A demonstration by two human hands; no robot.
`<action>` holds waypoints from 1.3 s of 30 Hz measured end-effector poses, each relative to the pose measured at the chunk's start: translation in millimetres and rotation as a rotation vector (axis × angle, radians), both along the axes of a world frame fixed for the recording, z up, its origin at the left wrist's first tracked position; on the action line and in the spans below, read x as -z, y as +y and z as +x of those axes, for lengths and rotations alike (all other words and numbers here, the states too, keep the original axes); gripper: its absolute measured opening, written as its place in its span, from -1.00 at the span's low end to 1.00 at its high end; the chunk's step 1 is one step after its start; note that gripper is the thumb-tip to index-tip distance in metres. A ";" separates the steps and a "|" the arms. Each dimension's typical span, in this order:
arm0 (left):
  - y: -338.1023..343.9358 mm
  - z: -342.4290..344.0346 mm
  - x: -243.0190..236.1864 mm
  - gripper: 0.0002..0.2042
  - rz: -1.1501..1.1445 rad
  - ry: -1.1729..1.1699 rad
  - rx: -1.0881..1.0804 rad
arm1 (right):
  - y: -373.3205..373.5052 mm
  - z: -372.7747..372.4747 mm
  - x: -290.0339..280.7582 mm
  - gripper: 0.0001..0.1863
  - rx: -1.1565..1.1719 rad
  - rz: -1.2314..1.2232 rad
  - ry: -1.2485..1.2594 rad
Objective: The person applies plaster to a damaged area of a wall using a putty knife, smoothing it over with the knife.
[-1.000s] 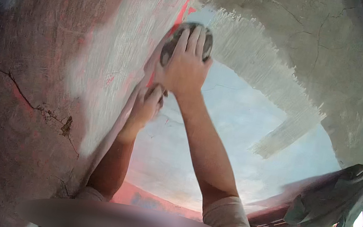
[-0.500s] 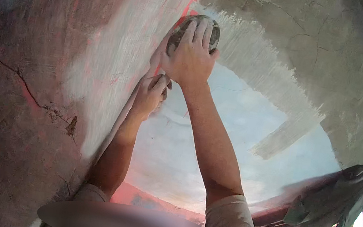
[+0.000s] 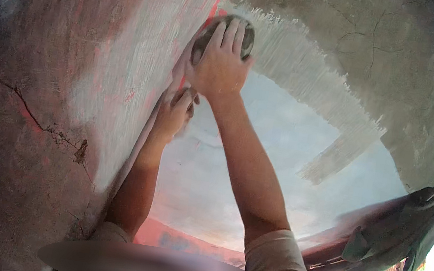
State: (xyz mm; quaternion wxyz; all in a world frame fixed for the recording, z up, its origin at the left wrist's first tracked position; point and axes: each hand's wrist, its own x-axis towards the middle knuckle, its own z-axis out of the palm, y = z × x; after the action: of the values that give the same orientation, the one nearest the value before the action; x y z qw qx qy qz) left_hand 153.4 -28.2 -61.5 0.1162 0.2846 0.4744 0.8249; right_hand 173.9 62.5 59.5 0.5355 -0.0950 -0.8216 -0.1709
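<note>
Your right hand (image 3: 221, 67) lies spread flat over a round grey sanding pad (image 3: 228, 30), fingers pressing it against the wall (image 3: 126, 64) near the top of the view, right beside the red line (image 3: 214, 7) that runs down the plaster. Only the pad's upper rim and sides show past your fingers. Your left hand (image 3: 174, 112) sits just below, curled closed around something at the wall, but what it grips is hidden, so you cannot tell what it holds. The pad rests at the edge where the smooth pale-blue patch (image 3: 258, 159) meets the rough grey plaster (image 3: 387, 66); brushed white streaks mark that border. To your left a crack (image 3: 32, 117) runs through the reddish-brown surface. Broad smooth surface lies open to the right of your forearms, with a dark green cloth (image 3: 400, 232) bunched well apart at lower right.
</note>
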 end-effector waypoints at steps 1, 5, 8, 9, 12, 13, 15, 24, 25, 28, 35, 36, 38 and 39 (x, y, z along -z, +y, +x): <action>-3.0 1.8 5.8 -0.66 0.001 0.002 -0.001 | -0.3 3.6 7.8 0.05 -0.001 0.001 0.002; -6.2 1.9 -7.4 -0.66 -0.025 -0.050 0.081 | 0.5 3.3 -3.3 0.04 0.018 0.024 -0.040; -7.8 -3.7 -39.4 -0.64 -0.040 -0.025 0.102 | 4.2 -2.4 -30.3 0.04 0.041 0.057 0.015; -7.1 0.0 -34.2 -0.64 -0.043 -0.027 0.106 | 3.2 -0.7 -25.6 0.04 0.045 0.055 0.012; 1.2 -7.6 16.2 -0.66 0.015 0.075 0.003 | 0.7 -2.4 12.8 0.03 0.002 0.010 -0.008; -2.9 -1.9 21.9 -0.66 0.016 0.074 0.008 | 1.1 2.2 23.8 0.03 0.007 0.011 -0.009; -6.4 7.4 28.7 -0.68 -0.112 -0.104 0.122 | 6.1 8.0 37.2 0.04 0.040 -0.012 -0.113; 6.0 -5.4 26.6 -0.65 -0.058 0.039 -0.067 | -0.1 2.1 18.5 0.08 0.000 0.022 -0.031; 2.8 -1.1 45.0 -0.65 -0.053 0.037 -0.067 | 1.1 7.8 36.2 0.08 0.001 0.028 -0.032; 0.2 6.8 74.3 -0.65 -0.120 -0.053 0.084 | -2.9 12.3 76.4 0.09 0.064 0.024 -0.083; 11.3 -16.5 -3.2 -0.67 0.069 0.154 -0.126 | 1.3 -1.1 -15.1 0.00 0.021 0.067 0.060; -3.7 -6.8 -18.8 -0.67 -0.045 -0.024 0.067 | -0.2 1.2 -13.9 -0.01 0.021 0.020 0.035; -3.5 2.3 19.9 -0.67 -0.042 0.001 -0.005 | -0.5 -1.5 20.3 -0.01 0.040 0.031 0.028; -3.7 3.9 42.6 -0.67 -0.035 0.032 -0.088 | -1.9 -6.0 44.1 -0.01 0.046 0.047 0.026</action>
State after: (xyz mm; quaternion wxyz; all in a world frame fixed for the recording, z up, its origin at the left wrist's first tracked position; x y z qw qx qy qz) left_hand 157.3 -31.9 -104.1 0.0770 0.2743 0.5025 0.8163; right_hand 167.9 60.6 15.4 0.5441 -0.1035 -0.8079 -0.2014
